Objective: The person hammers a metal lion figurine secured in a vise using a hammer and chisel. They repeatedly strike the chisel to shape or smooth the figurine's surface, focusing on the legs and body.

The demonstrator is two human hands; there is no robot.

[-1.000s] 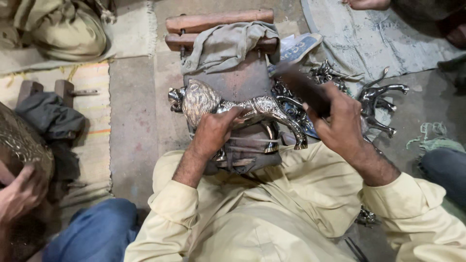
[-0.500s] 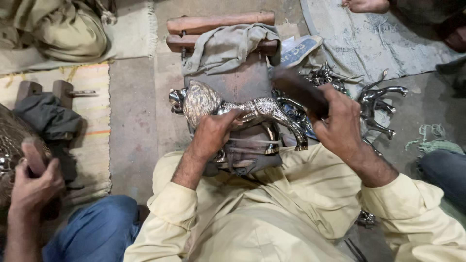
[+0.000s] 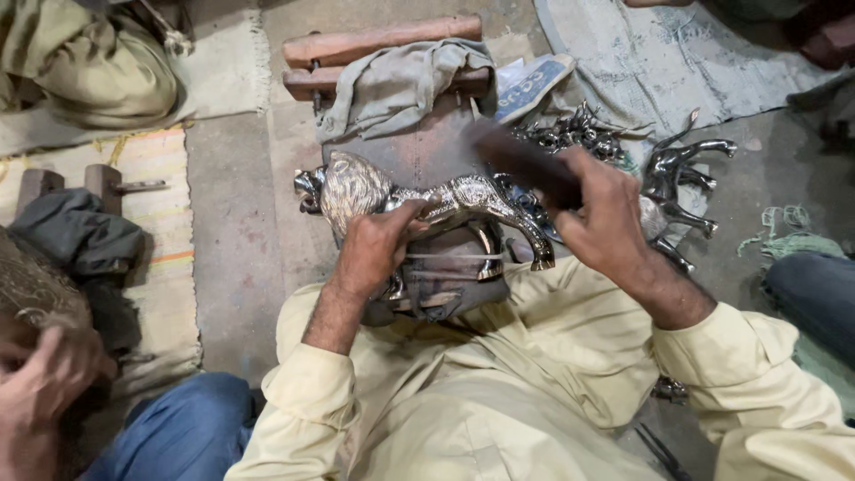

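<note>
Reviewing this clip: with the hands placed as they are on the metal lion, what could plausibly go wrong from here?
The left hand pins the metal lion figure right where the dark tool in the right hand works, so a slip could hit fingers. The figure sits on a cloth-covered support and might shift. The loose metal figures nearby could get knocked.
</note>
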